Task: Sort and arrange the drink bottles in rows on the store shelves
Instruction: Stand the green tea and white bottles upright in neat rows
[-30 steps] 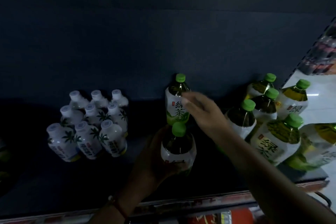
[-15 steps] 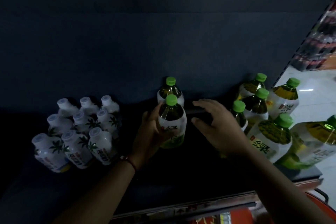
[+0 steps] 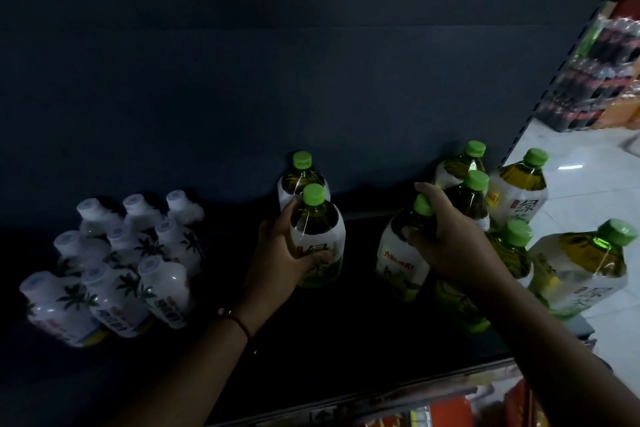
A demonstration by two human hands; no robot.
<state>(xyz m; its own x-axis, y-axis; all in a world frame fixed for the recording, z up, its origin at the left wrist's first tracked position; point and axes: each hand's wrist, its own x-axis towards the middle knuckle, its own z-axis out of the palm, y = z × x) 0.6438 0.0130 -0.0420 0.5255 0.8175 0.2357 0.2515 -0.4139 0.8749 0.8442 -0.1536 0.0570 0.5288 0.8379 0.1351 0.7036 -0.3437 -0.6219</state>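
Observation:
On the dark shelf (image 3: pixel 329 333) my left hand (image 3: pixel 277 253) grips a green-capped tea bottle (image 3: pixel 320 239) that stands upright directly in front of another green tea bottle (image 3: pixel 300 177) at the back wall. My right hand (image 3: pixel 446 239) holds the shoulder of a third green tea bottle (image 3: pixel 398 260), with fingers curled round below its cap. To the right stands a loose cluster of several green tea bottles (image 3: pixel 516 194), some leaning.
Several white bottles with palm-tree labels (image 3: pixel 131 260) stand in rows at the left of the shelf. The shelf's right end post (image 3: pixel 561 55) borders a bright floor (image 3: pixel 588 184) with stacked drink packs (image 3: pixel 595 87). Red goods (image 3: pixel 450 409) show below the shelf edge.
My left hand pushed its bottle back behind-in-line with the rear bottle. My right hand moved right and took hold of another green tea bottle from the cluster.

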